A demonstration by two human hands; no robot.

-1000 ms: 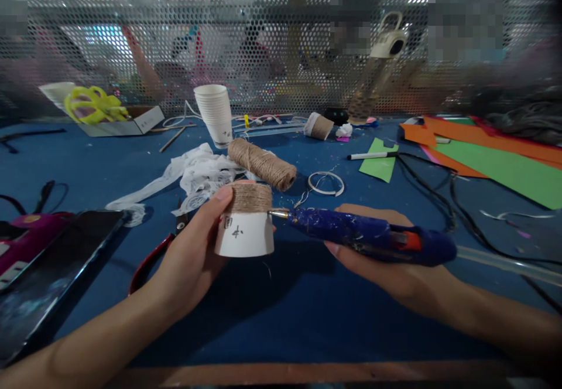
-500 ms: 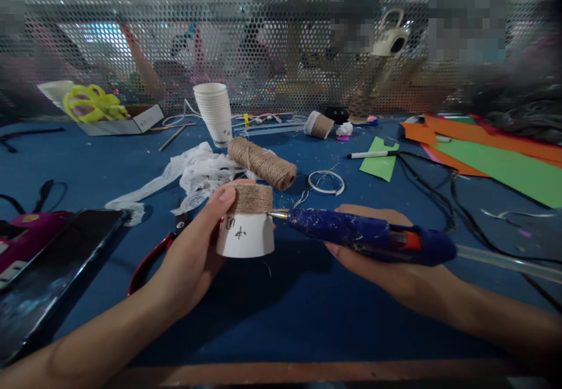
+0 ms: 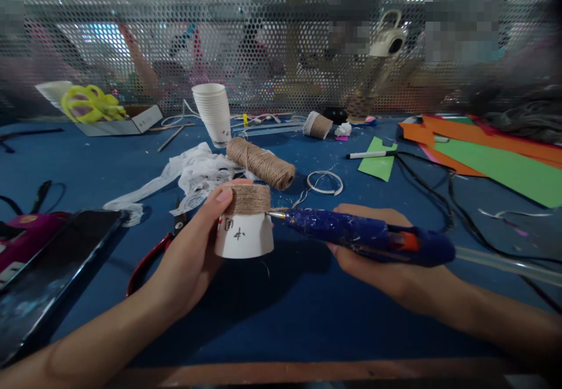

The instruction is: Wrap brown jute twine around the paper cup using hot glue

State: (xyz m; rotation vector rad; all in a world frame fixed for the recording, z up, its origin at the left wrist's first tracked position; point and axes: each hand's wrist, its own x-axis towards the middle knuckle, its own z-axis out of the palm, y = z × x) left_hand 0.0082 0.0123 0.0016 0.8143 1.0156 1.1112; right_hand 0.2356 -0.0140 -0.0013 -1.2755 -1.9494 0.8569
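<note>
Cup (image 3: 246, 224) turned slightly w/ L fingers (image 3: 222, 197) round it.

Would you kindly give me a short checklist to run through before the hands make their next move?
1. Left grip secure on the white cup: ok, wrapped around its left side.
2. Right grip on the blue glue gun: ok, held with its nozzle facing the cup.
3. Nozzle at the lower edge of the twine band: ok, though actual contact cannot be told.
4. Fresh glue at the nozzle: cannot tell, too small to see.
5. Glue stick loaded: ok, it protrudes from the gun's rear.
6. Red-handled scissors well away from the left wrist: not ok, they lie close beside it.
</note>
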